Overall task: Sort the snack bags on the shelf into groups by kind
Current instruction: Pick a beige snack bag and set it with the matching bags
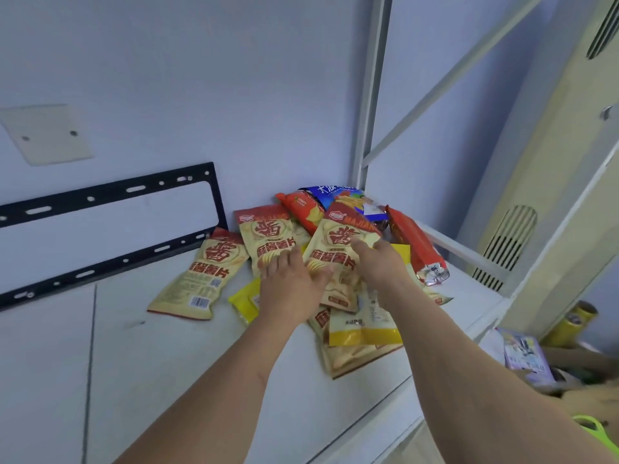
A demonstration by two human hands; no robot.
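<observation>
Snack bags lie heaped at the back right of the white shelf [160, 370]. Two cream chip bags with red tops [197, 272] [264, 234] lie to the left of the heap. A third cream bag [335, 242] is tilted up between my hands. My right hand [380, 266] grips its right edge with fingers curled onto its front. My left hand [289, 284] lies flat over the bags, its thumb against that bag's lower left. Behind are two red bags [303, 209] [415, 246] and a blue bag [338, 194]. Yellow bags [246, 301] [365, 326] lie in front.
A black metal bracket [110, 226] leans along the back wall at the left. The shelf's white upright post [371, 95] stands just behind the heap. Beyond the shelf's right edge are a cream air-conditioning unit [536, 195] and clutter on the floor [526, 356].
</observation>
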